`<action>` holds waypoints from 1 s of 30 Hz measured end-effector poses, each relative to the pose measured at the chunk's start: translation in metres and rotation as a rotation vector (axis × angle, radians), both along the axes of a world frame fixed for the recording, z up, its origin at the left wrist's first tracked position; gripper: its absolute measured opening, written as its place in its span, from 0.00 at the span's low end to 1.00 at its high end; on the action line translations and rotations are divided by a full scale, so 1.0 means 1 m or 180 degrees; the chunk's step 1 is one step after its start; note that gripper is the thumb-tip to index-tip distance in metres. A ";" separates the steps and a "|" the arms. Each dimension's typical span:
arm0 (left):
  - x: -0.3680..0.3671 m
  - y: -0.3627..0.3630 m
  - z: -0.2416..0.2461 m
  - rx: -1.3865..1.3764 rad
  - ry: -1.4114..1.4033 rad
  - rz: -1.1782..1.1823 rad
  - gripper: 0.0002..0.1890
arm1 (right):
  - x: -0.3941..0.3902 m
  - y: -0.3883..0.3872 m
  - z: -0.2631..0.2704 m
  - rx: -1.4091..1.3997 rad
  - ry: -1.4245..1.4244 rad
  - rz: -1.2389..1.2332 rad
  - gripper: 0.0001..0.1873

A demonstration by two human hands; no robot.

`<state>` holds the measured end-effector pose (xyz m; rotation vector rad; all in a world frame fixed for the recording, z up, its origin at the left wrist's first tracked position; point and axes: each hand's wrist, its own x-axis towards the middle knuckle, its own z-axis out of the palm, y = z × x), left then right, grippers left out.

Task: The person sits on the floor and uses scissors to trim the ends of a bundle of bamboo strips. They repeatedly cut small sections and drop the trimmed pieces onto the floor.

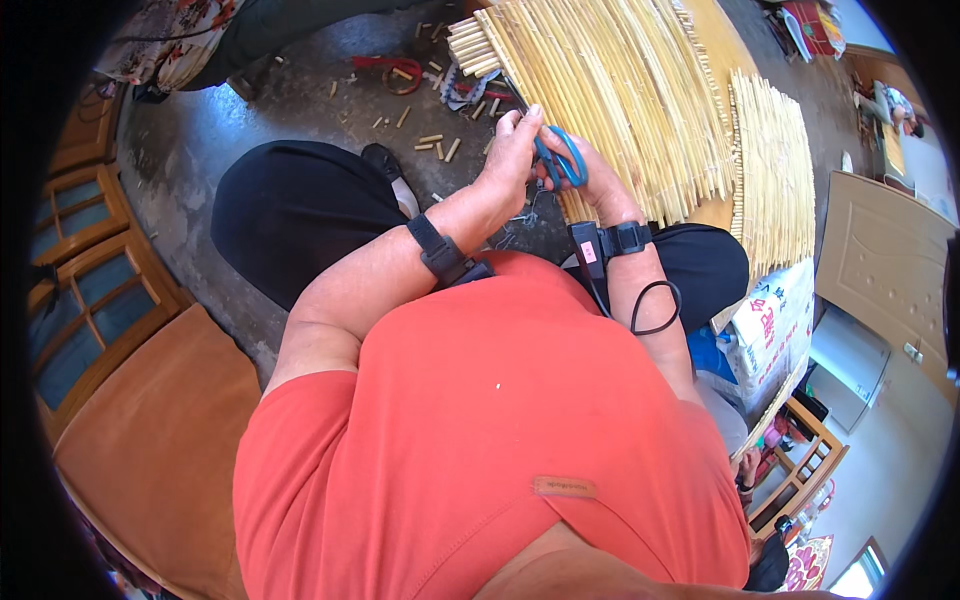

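Observation:
My right hand (592,172) is closed round the blue handles of a pair of scissors (574,161), whose blades point up and left along the edge of a mat of pale stalks (607,97). Against the scissors, at the same edge, is my left hand (512,154), its thumb and fingers bent close together; what lies between them is hidden. The stalks run side by side, tied with thread, and short stalk ends stick out at the mat's upper left corner. Loose thread (529,217) hangs below the hands.
Cut stalk pieces (452,150), a red strap (405,79) and a white-blue band (457,94) litter the floor. A second stalk mat (772,165) lies at right, above a printed white sack (772,322). Another person's patterned clothing (172,37) shows upper left; a brown padded seat (165,450) stands left.

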<state>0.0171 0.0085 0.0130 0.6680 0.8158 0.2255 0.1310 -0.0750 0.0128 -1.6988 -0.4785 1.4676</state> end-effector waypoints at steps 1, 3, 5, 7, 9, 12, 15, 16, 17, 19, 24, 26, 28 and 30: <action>0.001 0.000 -0.002 -0.0002 -0.0017 -0.0015 0.21 | 0.000 0.001 0.001 -0.0036 0.0078 -0.0018 0.31; 0.002 0.000 -0.006 -0.0005 -0.0040 -0.0033 0.20 | 0.001 0.005 0.002 -0.0108 0.0243 -0.0042 0.28; 0.002 0.002 -0.007 0.0001 -0.0112 -0.0047 0.19 | 0.002 0.010 0.003 -0.0144 0.0292 -0.0072 0.27; 0.003 0.003 -0.002 0.0015 -0.0115 0.0038 0.18 | 0.003 0.014 0.004 -0.0136 0.0332 -0.0125 0.26; 0.005 0.001 0.004 0.0028 -0.0047 0.0215 0.18 | 0.005 0.017 0.004 -0.0092 0.0365 -0.0208 0.26; 0.004 0.004 0.001 0.0104 -0.0170 0.0178 0.18 | 0.007 0.023 -0.003 -0.0098 0.0341 -0.0165 0.30; 0.001 0.005 -0.001 0.0150 -0.0181 0.0078 0.21 | 0.008 0.028 -0.005 -0.0194 0.0213 -0.0209 0.29; 0.001 0.005 -0.004 0.0159 -0.0137 0.0110 0.27 | 0.008 0.029 -0.004 -0.0155 0.0154 -0.0213 0.27; 0.002 0.004 -0.009 0.0169 -0.0093 0.0143 0.34 | 0.007 0.030 -0.003 -0.0116 0.0094 -0.0217 0.26; 0.004 0.003 -0.010 0.0212 -0.0092 0.0149 0.44 | 0.007 0.032 -0.004 0.0012 0.0021 -0.0241 0.23; 0.002 0.003 0.004 0.0162 -0.0298 0.0132 0.51 | 0.001 0.033 0.005 0.0170 0.0132 -0.0361 0.14; 0.002 0.001 0.005 0.0143 -0.0337 0.0171 0.50 | -0.001 0.033 0.007 0.0127 0.0275 -0.0453 0.14; 0.003 -0.001 0.005 0.0172 -0.0337 0.0211 0.50 | 0.000 0.032 0.006 0.0150 0.0458 -0.0581 0.13; 0.002 0.002 0.008 0.0206 -0.0283 0.0089 0.50 | 0.001 0.032 0.010 0.0083 0.0565 -0.0539 0.13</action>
